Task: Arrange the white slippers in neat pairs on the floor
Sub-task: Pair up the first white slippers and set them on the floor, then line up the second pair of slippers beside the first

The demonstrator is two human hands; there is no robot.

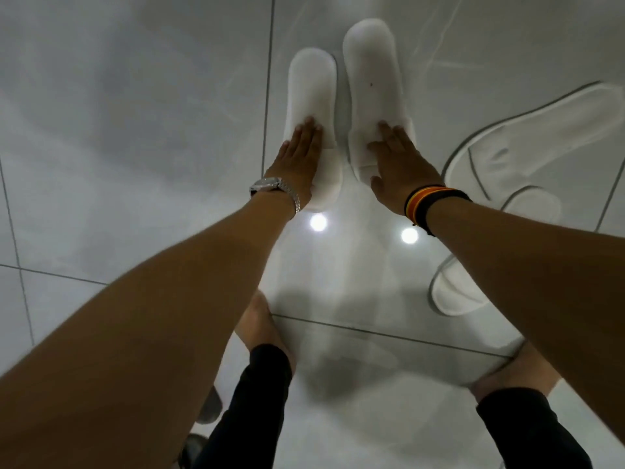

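Note:
Two white slippers lie side by side on the glossy tiled floor [135, 130], toes pointing away from me. My left hand [296, 160], with a metal watch at the wrist, rests flat on the near end of the left slipper [311, 89]. My right hand [399, 160], with dark and striped bands at the wrist, lies flat on the near end of the right slipper [372, 72]. The right slipper reaches a little farther away than the left. Both hands have fingers spread and grip nothing. More white slippers lie to the right: a large one [541, 137] at an angle and another [456, 292] partly under my right forearm.
My bare feet [260, 326] and black trouser legs [257, 401] are near the bottom of the view. Two ceiling lights reflect in the tiles just behind my wrists. Dark tile joints cross the floor. A dark object sits at the bottom left by my leg.

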